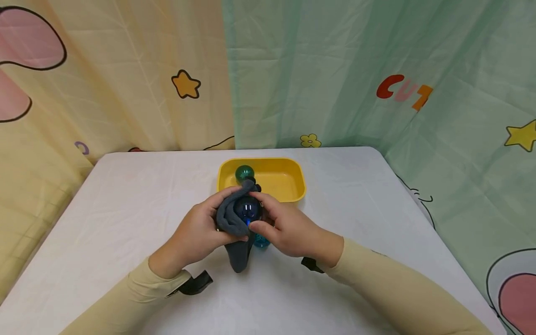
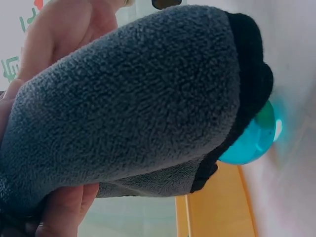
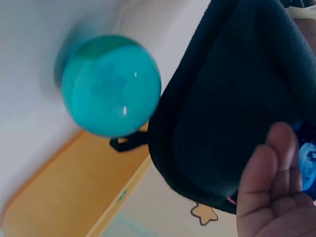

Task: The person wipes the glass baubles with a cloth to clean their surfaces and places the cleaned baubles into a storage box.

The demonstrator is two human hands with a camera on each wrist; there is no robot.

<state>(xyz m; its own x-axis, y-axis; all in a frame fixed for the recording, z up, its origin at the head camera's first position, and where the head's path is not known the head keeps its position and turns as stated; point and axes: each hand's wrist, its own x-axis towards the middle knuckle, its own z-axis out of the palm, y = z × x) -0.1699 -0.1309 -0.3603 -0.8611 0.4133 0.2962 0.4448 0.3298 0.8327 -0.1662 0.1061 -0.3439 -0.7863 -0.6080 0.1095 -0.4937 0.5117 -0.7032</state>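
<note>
My left hand (image 1: 190, 239) grips a dark grey cloth (image 1: 229, 217) with black edging, folded around the left side of a dark blue shiny ball (image 1: 248, 208). On the ball's other side, my right hand (image 1: 293, 228) holds it between thumb and fingers. Part of the cloth hangs below the hands. In the left wrist view the fuzzy cloth (image 2: 133, 98) covers most of the blue ball's surroundings and hides the ball. A turquoise see-through ball (image 3: 111, 89) sits on the table under the hands, beside the cloth's hanging edge in the right wrist view.
Just beyond the hands stands a yellow tray (image 1: 289, 181) with a green ball (image 1: 244, 173) at its left end. The table (image 1: 146, 195) has a white cover. Patterned curtains (image 1: 276, 74) hang behind and beside it.
</note>
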